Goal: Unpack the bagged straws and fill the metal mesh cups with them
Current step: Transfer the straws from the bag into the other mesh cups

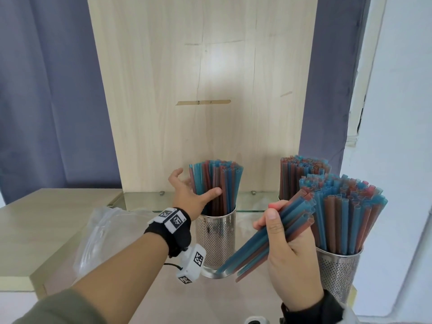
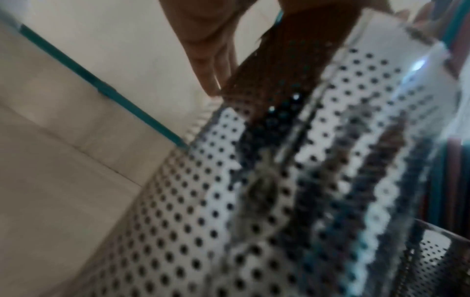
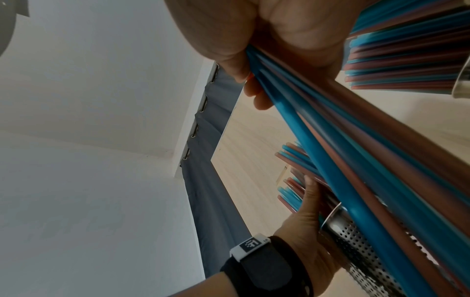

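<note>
The right hand (image 1: 289, 260) grips a loose bundle of blue and red straws (image 1: 268, 239), fingers and thumb curled round its middle. The bundle's long axis is tilted, upper ends toward the right and lower ends down to the left, so the lower ends already sit low against the front of the middle mesh cup (image 1: 216, 239), which stands left of that hand near the counter's (image 1: 60, 218) back edge. To go in, the bundle likely has to be lifted, turned upright and brought leftward over that cup's rim.

The left hand (image 1: 190, 195) is the nearer one to that cup. Its fingers are spread and fairly straight, the thumb laid across the standing straws (image 1: 216, 183) above the rim; it seems to press them aside rather than clasp them.

That cup is partly filled, its straws leaning with some room left. A second cup (image 1: 336, 270) at the counter's right edge is packed full and fanned out. Behind it a third full bunch (image 1: 301, 174) stands, its holder hidden. An emptied clear bag (image 1: 105, 232) lies on the counter to the left.
</note>
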### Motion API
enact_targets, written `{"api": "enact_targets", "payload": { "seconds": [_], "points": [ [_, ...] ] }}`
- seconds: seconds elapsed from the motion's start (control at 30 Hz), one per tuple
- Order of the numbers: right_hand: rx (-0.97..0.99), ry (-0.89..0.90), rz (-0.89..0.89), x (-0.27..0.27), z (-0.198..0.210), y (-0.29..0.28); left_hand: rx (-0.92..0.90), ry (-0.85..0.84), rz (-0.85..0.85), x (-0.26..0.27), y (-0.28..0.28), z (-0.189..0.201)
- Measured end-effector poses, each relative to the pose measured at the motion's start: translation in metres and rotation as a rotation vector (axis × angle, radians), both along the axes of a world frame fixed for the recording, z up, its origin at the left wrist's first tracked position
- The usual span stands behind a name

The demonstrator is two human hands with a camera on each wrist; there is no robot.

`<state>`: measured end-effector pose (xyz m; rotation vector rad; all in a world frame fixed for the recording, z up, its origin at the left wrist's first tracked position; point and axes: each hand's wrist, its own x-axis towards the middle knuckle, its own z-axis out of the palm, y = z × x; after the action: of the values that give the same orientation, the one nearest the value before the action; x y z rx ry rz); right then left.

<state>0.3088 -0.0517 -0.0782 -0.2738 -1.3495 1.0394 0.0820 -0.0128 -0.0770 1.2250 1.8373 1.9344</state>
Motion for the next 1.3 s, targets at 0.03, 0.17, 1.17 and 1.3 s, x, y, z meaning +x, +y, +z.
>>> {"api": "enact_targets", "payload": {
  "seconds": [0.03, 0.17, 1.17, 1.3],
  "points": [
    [0.001, -0.002, 0.002, 0.0, 0.001, 0.0, -0.046, -0.002, -0.075, -0.003, 0.001, 0.0],
    [0.006, -0.002, 0.021, -0.002, 0.002, 0.001, -0.094, 0.074, -0.139, -0.005, 0.003, -0.001],
    [0.127, -0.027, -0.07, 0.006, 0.028, 0.012, -0.023, 0.264, 0.035, 0.026, -0.006, 0.01],
    [0.188, 0.058, -0.066, 0.008, 0.054, 0.013, -0.009, 0.288, -0.007, 0.022, -0.007, 0.007]
  ]
}}
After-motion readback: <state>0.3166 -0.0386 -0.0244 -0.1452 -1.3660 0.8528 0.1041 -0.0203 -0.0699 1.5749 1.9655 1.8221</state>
